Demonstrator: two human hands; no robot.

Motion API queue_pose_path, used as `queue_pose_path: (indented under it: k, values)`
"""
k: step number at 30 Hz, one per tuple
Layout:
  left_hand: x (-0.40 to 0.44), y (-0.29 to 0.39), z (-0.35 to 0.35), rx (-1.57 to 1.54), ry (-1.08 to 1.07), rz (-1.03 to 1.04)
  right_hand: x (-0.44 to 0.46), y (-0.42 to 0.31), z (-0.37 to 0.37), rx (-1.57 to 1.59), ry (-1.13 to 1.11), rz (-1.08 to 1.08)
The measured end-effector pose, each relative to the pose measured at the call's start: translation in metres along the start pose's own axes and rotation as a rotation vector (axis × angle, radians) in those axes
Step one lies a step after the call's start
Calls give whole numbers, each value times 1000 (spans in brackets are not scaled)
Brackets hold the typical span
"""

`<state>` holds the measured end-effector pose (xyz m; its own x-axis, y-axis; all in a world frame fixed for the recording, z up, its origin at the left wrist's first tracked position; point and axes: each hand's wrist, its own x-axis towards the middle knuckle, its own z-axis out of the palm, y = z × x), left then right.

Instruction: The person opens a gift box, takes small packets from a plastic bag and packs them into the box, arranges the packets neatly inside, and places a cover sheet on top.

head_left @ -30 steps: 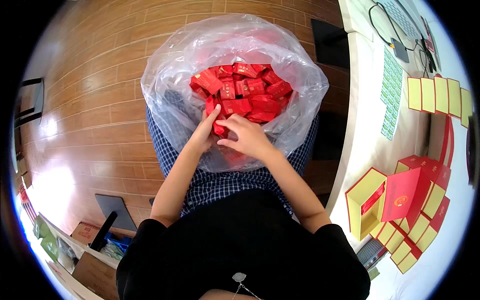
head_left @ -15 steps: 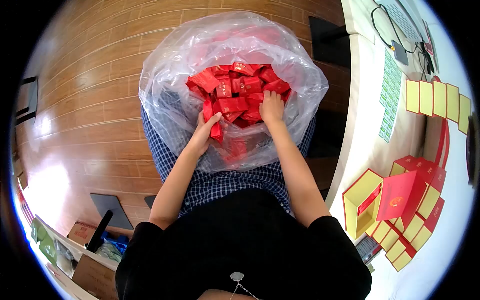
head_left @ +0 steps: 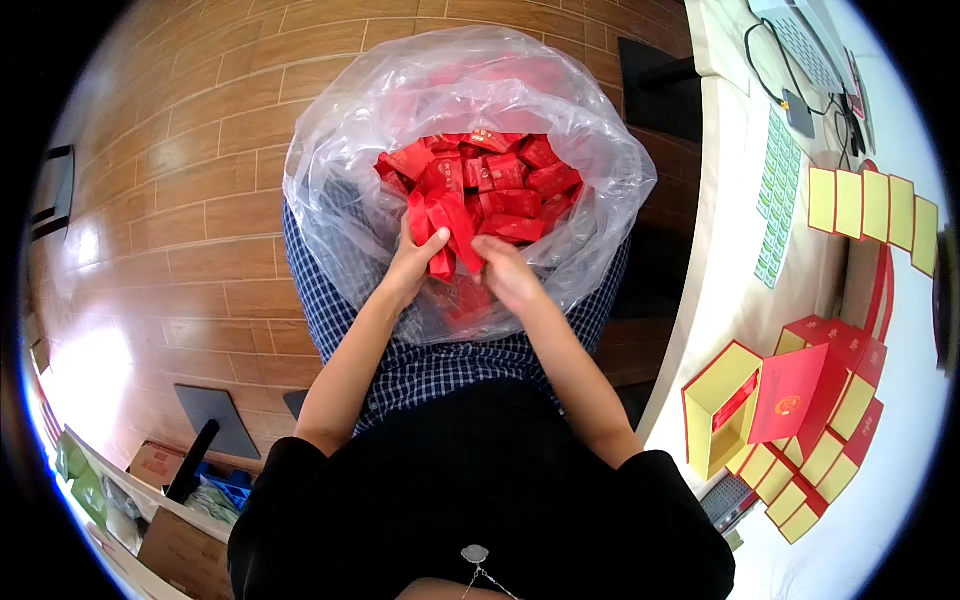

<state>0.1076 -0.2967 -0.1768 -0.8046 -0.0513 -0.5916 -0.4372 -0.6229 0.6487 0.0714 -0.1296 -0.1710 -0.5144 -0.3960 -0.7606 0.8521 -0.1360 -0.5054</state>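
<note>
A large clear plastic bag rests open on the lap, holding many small red packets with gold print. At the near side of the bag's mouth, my left hand is closed around a shiny red packet, its thumb on top. Right beside it, my right hand pinches another red packet by its near end. The two held packets lie side by side and partly overlap. Whether the left fingers hold more than one packet is hidden.
On the right, a table carries an open red-and-yellow box with a red packet inside, stacked boxes, a sheet of green stickers, cables and a device. A shelf with cartons stands at lower left.
My right hand has moved left and nearer from the right side of the pile, bringing a red packet beside the one in my left hand. The left hand has stayed nearly still.
</note>
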Motion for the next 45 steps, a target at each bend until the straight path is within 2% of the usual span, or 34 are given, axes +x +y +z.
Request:
queue_pose_path:
  k: [1, 2, 4, 5, 6, 8, 10, 12, 14, 15, 17, 18, 20, 22, 25, 26, 28, 30, 32, 33, 34, 36, 38, 40, 45]
  values:
    - [1, -3, -3, 56, -2, 58, -2, 6, 2, 47, -104, 60]
    - [2, -6, -6, 53, 0, 60, -1, 8, 3, 43, -105, 62]
    - [-1, -3, -6, 116, -46, 12, 0, 9, 5, -260, -22, 47]
    - [-3, -2, -4, 114, -44, 14, 2, 4, 2, -525, -5, 15]
    - [-5, -2, -2, 140, -49, 14, 4, 1, -3, -527, -7, 15]
    - [-5, -7, -4, 165, -56, 19, 12, -6, -13, -1190, 9, -243]
    - [0, -18, -9, 328, 122, 108, 27, -20, -14, -1224, 82, -205]
    - [-4, -18, -9, 274, 164, 116, 55, -30, -15, -1226, 271, -391]
    - [-9, -13, -6, 169, 248, 101, 100, -25, -18, -1047, 319, -431]
    - [-8, -16, -9, 154, 253, 129, 119, -20, -15, -1046, 312, -429]
    - [-10, -12, -7, 132, 273, 142, 145, -8, -3, -1148, 337, -649]
    - [-12, -9, -5, 110, 282, 156, 149, -8, 4, -1142, 327, -647]
    - [-15, 0, -1, 49, 283, 145, 146, -17, 25, -1404, 297, -335]
    - [-15, 2, -2, -130, 197, 105, 122, -29, 41, -1320, 350, -387]
    - [-11, 3, -6, -70, 186, 125, 85, -54, 41, -1348, 456, -588]
    - [-8, 2, -6, -72, 165, 116, 68, -66, 36, -1350, 480, -584]
    - [-1, 0, -5, 227, 196, 167, 30, -89, 28, -1511, 322, -511]
    - [5, -4, 11, 266, 97, 186, -3, -99, 24, -1512, 310, -461]
    - [-1, 10, 46, 422, -129, 207, -30, -100, 23, -1369, 353, -431]
    - [-7, 14, 66, 292, -203, 118, -39, -95, 16, -1302, 406, -434]
    - [-11, 17, 81, 306, -239, 115, -48, -91, 6, -1286, 444, -441]
    - [-19, 23, 110, 232, -327, 52, -71, -85, -18, -827, 356, -701]
    - [-35, 35, 141, 233, -441, -23, -118, -92, -34, -676, 389, -714]
    - [-48, 38, 170, 295, -602, -22, -192, -112, -16, -484, 355, -430]
    - [-108, 48, 266, 450, -1079, 249, -307, -102, -29, -409, 633, -857]
